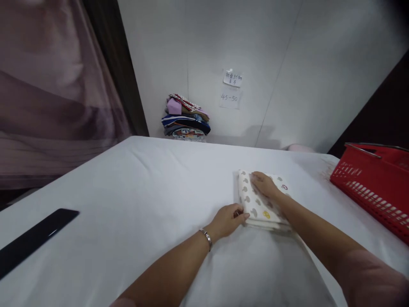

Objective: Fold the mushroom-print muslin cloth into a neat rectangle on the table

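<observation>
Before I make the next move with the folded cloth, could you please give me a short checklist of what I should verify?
1. Right hand on the cloth: ok, it rests on top.
2. Left hand at the cloth: ok, at the near left corner.
3. Left hand's grip firm: cannot tell.
4. Cloth folded: ok, layers show at the near edge.
5. Basket apart from the cloth: ok, it is to the right.
6. Basket's contents: cannot tell, the inside is mostly hidden.

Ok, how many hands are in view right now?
2: the left hand at the near left corner of the folded cloth, the right hand on its top.
</observation>
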`<state>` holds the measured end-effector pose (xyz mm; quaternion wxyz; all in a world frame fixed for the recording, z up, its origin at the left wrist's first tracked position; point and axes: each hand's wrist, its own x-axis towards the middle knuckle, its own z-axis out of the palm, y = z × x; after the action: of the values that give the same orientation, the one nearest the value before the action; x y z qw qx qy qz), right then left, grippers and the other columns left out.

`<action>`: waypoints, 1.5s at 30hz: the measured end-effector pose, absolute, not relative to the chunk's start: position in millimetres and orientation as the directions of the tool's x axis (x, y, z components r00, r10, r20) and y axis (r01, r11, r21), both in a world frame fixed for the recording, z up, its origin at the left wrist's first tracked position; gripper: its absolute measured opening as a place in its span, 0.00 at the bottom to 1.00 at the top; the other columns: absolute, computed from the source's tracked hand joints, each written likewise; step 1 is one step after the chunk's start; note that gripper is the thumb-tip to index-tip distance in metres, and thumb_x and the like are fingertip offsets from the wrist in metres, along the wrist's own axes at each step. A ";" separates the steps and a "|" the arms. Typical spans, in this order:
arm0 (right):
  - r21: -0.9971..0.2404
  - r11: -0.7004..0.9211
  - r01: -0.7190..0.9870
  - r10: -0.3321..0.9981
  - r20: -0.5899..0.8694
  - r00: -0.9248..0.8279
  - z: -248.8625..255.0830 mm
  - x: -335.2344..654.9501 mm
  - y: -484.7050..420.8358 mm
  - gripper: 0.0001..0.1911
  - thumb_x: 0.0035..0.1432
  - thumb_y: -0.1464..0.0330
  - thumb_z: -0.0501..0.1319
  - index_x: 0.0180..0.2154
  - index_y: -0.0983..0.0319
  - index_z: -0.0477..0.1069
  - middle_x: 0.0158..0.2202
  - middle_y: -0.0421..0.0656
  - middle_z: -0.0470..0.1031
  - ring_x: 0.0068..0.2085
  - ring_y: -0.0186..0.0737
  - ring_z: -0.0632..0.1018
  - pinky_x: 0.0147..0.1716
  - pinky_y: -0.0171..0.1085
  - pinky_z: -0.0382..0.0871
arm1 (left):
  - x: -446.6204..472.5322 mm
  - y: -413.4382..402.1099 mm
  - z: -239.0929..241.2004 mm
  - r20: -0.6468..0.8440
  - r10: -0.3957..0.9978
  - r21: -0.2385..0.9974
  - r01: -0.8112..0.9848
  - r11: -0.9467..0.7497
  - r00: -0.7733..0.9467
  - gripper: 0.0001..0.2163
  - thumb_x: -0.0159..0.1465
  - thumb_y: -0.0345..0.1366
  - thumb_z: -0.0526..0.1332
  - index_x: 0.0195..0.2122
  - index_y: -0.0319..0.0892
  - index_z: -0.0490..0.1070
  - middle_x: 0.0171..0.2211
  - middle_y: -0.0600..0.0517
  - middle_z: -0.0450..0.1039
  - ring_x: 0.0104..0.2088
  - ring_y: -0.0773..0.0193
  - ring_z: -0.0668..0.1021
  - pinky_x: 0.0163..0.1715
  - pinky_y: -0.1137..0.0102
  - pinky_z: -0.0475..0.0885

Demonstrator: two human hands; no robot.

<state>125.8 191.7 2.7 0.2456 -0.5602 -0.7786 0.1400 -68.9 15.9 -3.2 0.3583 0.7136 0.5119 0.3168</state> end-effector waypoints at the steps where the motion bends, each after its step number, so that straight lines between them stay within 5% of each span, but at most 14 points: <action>1: -0.476 0.399 0.783 0.916 0.239 -0.322 -2.1 118.4 183.2 0.20 0.57 0.64 0.54 0.51 0.59 0.68 0.55 0.45 0.70 0.55 0.45 0.70 0.56 0.44 0.61 | -70.3 17.4 -5.0 0.093 0.957 0.836 0.501 -0.225 0.275 0.16 0.63 0.50 0.52 0.35 0.43 0.70 0.31 0.55 0.73 0.30 0.66 0.71 0.30 0.72 0.63; 6: -0.291 0.564 0.773 0.823 0.272 -0.498 -12.7 106.8 156.6 0.21 0.62 0.63 0.48 0.53 0.60 0.67 0.59 0.50 0.65 0.61 0.48 0.63 0.58 0.54 0.54 | -69.2 18.9 -12.3 0.112 0.957 0.821 0.518 -0.241 0.269 0.15 0.62 0.49 0.54 0.35 0.43 0.71 0.31 0.55 0.73 0.30 0.66 0.71 0.30 0.73 0.62; 14: -0.215 0.616 0.758 0.784 0.258 -0.564 -14.8 93.1 139.0 0.23 0.64 0.63 0.45 0.56 0.61 0.64 0.61 0.50 0.61 0.62 0.47 0.60 0.59 0.52 0.52 | -67.6 17.5 -11.5 0.141 0.954 0.822 0.507 -0.261 0.263 0.14 0.64 0.46 0.52 0.31 0.42 0.69 0.27 0.56 0.72 0.28 0.68 0.70 0.28 0.73 0.61; 22: -0.376 0.565 0.734 0.819 0.141 -0.557 -3.0 97.8 123.0 0.24 0.64 0.60 0.46 0.58 0.59 0.63 0.62 0.48 0.59 0.63 0.44 0.60 0.60 0.49 0.53 | -62.7 11.4 -10.8 0.259 0.957 0.836 0.466 -0.290 0.131 0.14 0.63 0.43 0.55 0.47 0.44 0.66 0.40 0.51 0.71 0.36 0.64 0.73 0.37 0.69 0.68; 27: -0.338 0.563 0.754 0.817 0.087 -0.570 0.4 101.1 98.3 0.25 0.64 0.60 0.45 0.60 0.60 0.59 0.65 0.50 0.52 0.65 0.47 0.53 0.60 0.56 0.45 | -62.4 9.0 -8.5 0.350 0.890 0.726 0.516 -0.455 0.292 0.08 0.60 0.37 0.58 0.40 0.44 0.69 0.41 0.51 0.68 0.38 0.64 0.72 0.38 0.70 0.68; 33: -0.359 0.640 0.679 0.754 0.125 -0.645 19.0 130.2 63.7 0.19 0.63 0.64 0.47 0.52 0.53 0.68 0.58 0.45 0.66 0.60 0.45 0.64 0.59 0.54 0.51 | -66.3 10.3 -5.2 0.318 0.912 0.779 0.476 -0.407 0.260 0.09 0.64 0.41 0.54 0.39 0.45 0.71 0.37 0.53 0.68 0.33 0.67 0.72 0.36 0.71 0.68; 36: -0.365 0.547 0.753 0.836 0.275 -0.475 16.6 177.3 59.2 0.19 0.61 0.62 0.50 0.50 0.54 0.71 0.57 0.46 0.68 0.59 0.48 0.65 0.59 0.55 0.50 | -67.8 13.3 -7.7 0.312 0.929 0.804 0.467 -0.369 0.198 0.11 0.64 0.41 0.52 0.33 0.43 0.72 0.35 0.52 0.69 0.33 0.66 0.72 0.36 0.71 0.67; 39: -0.518 0.338 0.786 0.910 0.393 -0.133 3.7 230.7 62.5 0.22 0.57 0.60 0.53 0.50 0.61 0.71 0.58 0.51 0.66 0.59 0.50 0.65 0.58 0.51 0.57 | -69.7 21.5 -12.3 0.234 0.970 0.854 0.462 -0.239 0.069 0.12 0.64 0.42 0.51 0.33 0.43 0.71 0.34 0.51 0.72 0.34 0.64 0.73 0.36 0.71 0.68; 42: -0.768 0.084 0.634 0.973 0.200 0.113 -9.5 265.3 60.7 0.28 0.56 0.56 0.54 0.55 0.62 0.66 0.55 0.51 0.69 0.54 0.50 0.71 0.52 0.48 0.66 | -70.0 35.3 -10.3 0.008 1.000 0.906 0.423 0.003 -0.024 0.16 0.63 0.47 0.51 0.42 0.42 0.70 0.35 0.51 0.74 0.32 0.64 0.75 0.31 0.72 0.69; 45: -0.905 -0.061 0.421 0.995 -0.020 0.100 -14.8 272.6 52.4 0.33 0.57 0.53 0.54 0.60 0.62 0.59 0.55 0.52 0.68 0.50 0.48 0.75 0.44 0.44 0.73 | -63.2 50.0 -1.0 -0.218 0.975 0.893 0.394 0.219 -0.047 0.24 0.62 0.52 0.53 0.53 0.41 0.62 0.40 0.47 0.75 0.28 0.65 0.77 0.24 0.73 0.68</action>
<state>272.6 52.4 -14.8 0.3921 -0.6296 -0.5621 0.3659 -63.2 50.0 -1.0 0.4409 0.5311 0.6443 0.3293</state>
